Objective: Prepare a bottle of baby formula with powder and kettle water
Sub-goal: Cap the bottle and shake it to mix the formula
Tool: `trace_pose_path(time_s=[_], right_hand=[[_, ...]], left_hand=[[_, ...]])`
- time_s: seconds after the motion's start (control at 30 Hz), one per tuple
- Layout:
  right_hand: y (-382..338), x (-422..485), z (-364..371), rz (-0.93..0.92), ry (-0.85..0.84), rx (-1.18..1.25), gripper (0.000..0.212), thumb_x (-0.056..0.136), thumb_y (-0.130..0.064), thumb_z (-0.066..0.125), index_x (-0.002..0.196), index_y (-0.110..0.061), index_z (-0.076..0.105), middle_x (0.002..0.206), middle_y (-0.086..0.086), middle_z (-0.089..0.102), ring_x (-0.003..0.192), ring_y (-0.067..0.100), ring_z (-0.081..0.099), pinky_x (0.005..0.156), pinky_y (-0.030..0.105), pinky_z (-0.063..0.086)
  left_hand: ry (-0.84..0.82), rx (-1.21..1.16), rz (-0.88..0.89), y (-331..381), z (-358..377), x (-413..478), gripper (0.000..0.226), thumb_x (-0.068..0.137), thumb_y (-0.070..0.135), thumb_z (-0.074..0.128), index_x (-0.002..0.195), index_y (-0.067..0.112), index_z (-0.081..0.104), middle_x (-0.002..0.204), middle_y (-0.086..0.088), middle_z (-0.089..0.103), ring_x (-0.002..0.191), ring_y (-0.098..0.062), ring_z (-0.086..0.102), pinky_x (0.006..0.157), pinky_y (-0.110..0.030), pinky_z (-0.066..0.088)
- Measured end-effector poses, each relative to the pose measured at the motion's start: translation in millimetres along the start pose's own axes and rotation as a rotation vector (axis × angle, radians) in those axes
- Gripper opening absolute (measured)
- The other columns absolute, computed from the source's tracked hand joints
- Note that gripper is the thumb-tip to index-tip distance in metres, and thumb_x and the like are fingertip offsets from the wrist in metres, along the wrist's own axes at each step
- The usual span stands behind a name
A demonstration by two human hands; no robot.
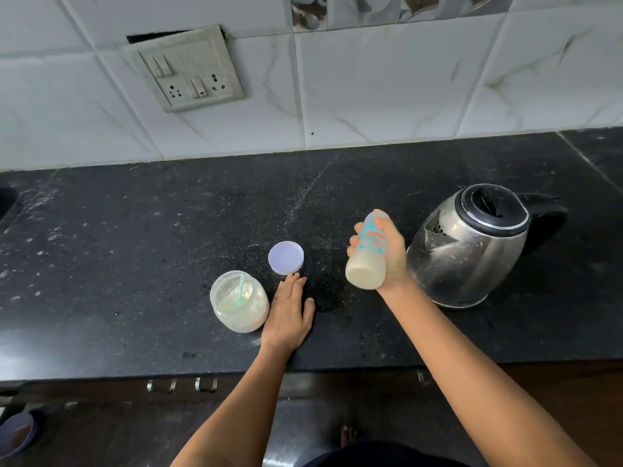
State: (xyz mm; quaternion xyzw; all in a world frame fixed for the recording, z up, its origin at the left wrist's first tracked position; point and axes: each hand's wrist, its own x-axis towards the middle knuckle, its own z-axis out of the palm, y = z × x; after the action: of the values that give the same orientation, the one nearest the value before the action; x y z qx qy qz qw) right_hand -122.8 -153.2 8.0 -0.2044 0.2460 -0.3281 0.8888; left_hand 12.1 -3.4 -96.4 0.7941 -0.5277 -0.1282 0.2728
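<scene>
My right hand (392,256) grips a clear baby bottle (365,254) with teal and red print, held tilted above the counter with its base towards me; pale milky liquid fills its lower part. My left hand (288,310) lies flat on the black counter (135,247), fingers straight, between an open powder jar (240,302) and the bottle. The jar holds whitish powder with a teal scoop (240,291) standing in it. Its round lilac lid (286,257) lies just beyond my left fingertips. A steel electric kettle (472,244) with a black lid stands right of the bottle.
A tiled wall with a switch and socket plate (188,69) rises behind the counter. Drawer handles (182,385) show under the counter's front edge. A dark round object (18,433) sits low at the far left, and a bare foot (349,434) is on the floor.
</scene>
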Motion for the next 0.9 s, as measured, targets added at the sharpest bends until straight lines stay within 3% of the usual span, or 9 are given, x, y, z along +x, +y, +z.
trace_pose_path(time_s=[0.13,0.2,0.3,0.37,0.47,0.53,0.67,0.73,0.9], right_hand=[[4.3,-7.6,-1.6,0.060,-0.089,-0.168,0.022,0.087,-0.029,0.055,0.093,-0.008,0.056,0.075,0.007,0.052,0.051,0.017,0.056,0.047,0.027,0.049],[6.6,-15.8,-3.4,0.125,-0.204,-0.278,0.035,0.083,-0.027,0.058,0.112,-0.013,0.046,0.082,0.005,0.057,0.056,0.018,0.057,0.051,0.029,0.051],[-3.5,-10.8,10.4,0.030,-0.127,-0.162,0.021,0.089,-0.030,0.051,0.090,-0.016,0.067,0.079,0.004,0.054,0.053,0.015,0.057,0.049,0.026,0.050],[-8.3,-6.6,16.4,-0.030,0.013,-0.052,0.034,0.093,-0.034,0.046,0.073,-0.015,0.065,0.072,0.002,0.051,0.049,0.015,0.057,0.046,0.023,0.049],[5.2,-14.5,10.3,-0.009,0.005,-0.192,0.027,0.086,-0.032,0.053,0.095,-0.007,0.052,0.070,0.005,0.052,0.048,0.018,0.055,0.047,0.025,0.048],[15.5,-22.2,6.7,0.016,-0.054,-0.287,0.035,0.083,-0.026,0.054,0.113,-0.013,0.043,0.075,0.007,0.054,0.050,0.021,0.055,0.048,0.029,0.048],[4.8,-9.1,14.7,-0.041,0.055,-0.156,0.028,0.091,-0.031,0.046,0.104,-0.007,0.047,0.068,0.007,0.053,0.049,0.019,0.053,0.047,0.024,0.047],[2.8,-2.8,16.6,-0.073,0.107,-0.113,0.028,0.094,-0.030,0.044,0.117,-0.014,0.043,0.076,0.008,0.050,0.051,0.020,0.051,0.048,0.025,0.047],[27.8,-18.4,15.2,-0.104,-0.117,-0.391,0.038,0.085,-0.019,0.054,0.122,-0.024,0.046,0.078,0.010,0.057,0.051,0.026,0.054,0.048,0.033,0.049]], left_hand=[[0.002,-0.006,0.003,1.1,-0.7,-0.3,0.046,0.099,0.024,0.046,0.142,0.010,0.043,0.154,-0.006,0.035,0.147,-0.018,0.021,0.122,-0.028,0.008],[0.002,-0.004,0.000,0.9,-0.7,-0.6,0.046,0.099,0.024,0.046,0.142,0.010,0.043,0.154,-0.006,0.035,0.147,-0.018,0.021,0.122,-0.029,0.008],[0.006,-0.007,0.003,1.7,-1.4,-0.4,0.045,0.099,0.024,0.046,0.142,0.010,0.043,0.154,-0.006,0.035,0.147,-0.018,0.021,0.122,-0.030,0.009],[0.005,-0.010,0.002,2.3,-2.0,-0.2,0.045,0.099,0.024,0.046,0.142,0.010,0.043,0.155,-0.006,0.035,0.147,-0.018,0.021,0.122,-0.030,0.009],[0.000,-0.013,0.001,2.9,-2.4,-0.8,0.046,0.100,0.025,0.045,0.143,0.011,0.042,0.155,-0.005,0.034,0.148,-0.017,0.020,0.122,-0.029,0.008],[-0.001,-0.015,0.001,2.4,-3.3,-1.1,0.046,0.100,0.025,0.045,0.143,0.011,0.041,0.155,-0.005,0.034,0.147,-0.017,0.020,0.122,-0.029,0.008],[0.010,-0.007,0.011,3.0,-3.5,-1.1,0.046,0.099,0.024,0.045,0.143,0.010,0.042,0.154,-0.006,0.036,0.147,-0.018,0.022,0.122,-0.030,0.010],[0.016,-0.002,0.015,3.1,-3.1,-1.4,0.046,0.099,0.024,0.045,0.143,0.010,0.042,0.154,-0.006,0.036,0.147,-0.018,0.022,0.122,-0.029,0.009],[0.002,0.018,0.007,-0.7,0.3,1.1,0.053,0.100,0.028,0.042,0.150,0.012,0.033,0.159,-0.005,0.026,0.149,-0.015,0.013,0.121,-0.025,0.004]])
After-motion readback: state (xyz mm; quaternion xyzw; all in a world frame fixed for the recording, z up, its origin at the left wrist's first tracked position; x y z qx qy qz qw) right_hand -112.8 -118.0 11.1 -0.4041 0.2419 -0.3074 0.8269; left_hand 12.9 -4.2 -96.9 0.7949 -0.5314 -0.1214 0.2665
